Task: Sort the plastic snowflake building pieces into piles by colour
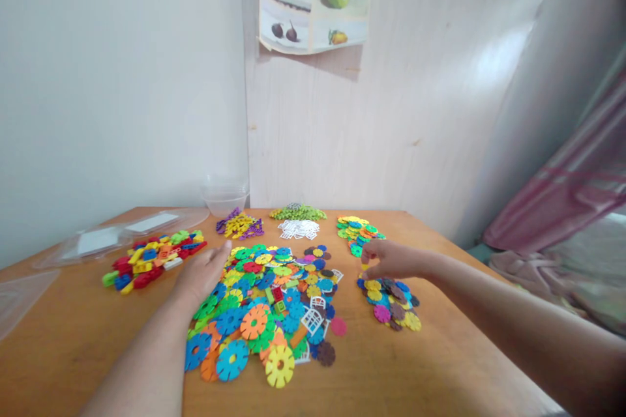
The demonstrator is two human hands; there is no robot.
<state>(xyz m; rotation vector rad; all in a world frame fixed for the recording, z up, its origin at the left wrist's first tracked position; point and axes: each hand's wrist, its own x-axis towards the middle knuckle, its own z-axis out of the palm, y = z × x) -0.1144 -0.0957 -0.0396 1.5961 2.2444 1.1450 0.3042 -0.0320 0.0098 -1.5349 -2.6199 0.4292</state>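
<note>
A large mixed pile of notched plastic discs (pixel 254 322) spreads over the middle of the table. Small white window-shaped pieces (pixel 312 321) and a few bricks (pixel 278 296) lie among them. Along the pile's left side rests my left hand (pixel 208 270), thumb stretched out and other fingers mostly hidden; it appears open and holds nothing visible. My right hand (pixel 381 257) is over the back edge of a smaller pile of blue, brown and yellow discs (pixel 391 303). Its thumb and forefinger are closed on a small yellow disc (pixel 364 267), only partly visible.
Building bricks (pixel 151 260) are heaped at the left, near clear lids (pixel 98 241). Further back stand clear bowls (pixel 225 195), purple and yellow pieces (pixel 239 225), green pieces (pixel 297 212), white pieces (pixel 298 229) and another disc pile (pixel 359 231). A wall rises behind the table.
</note>
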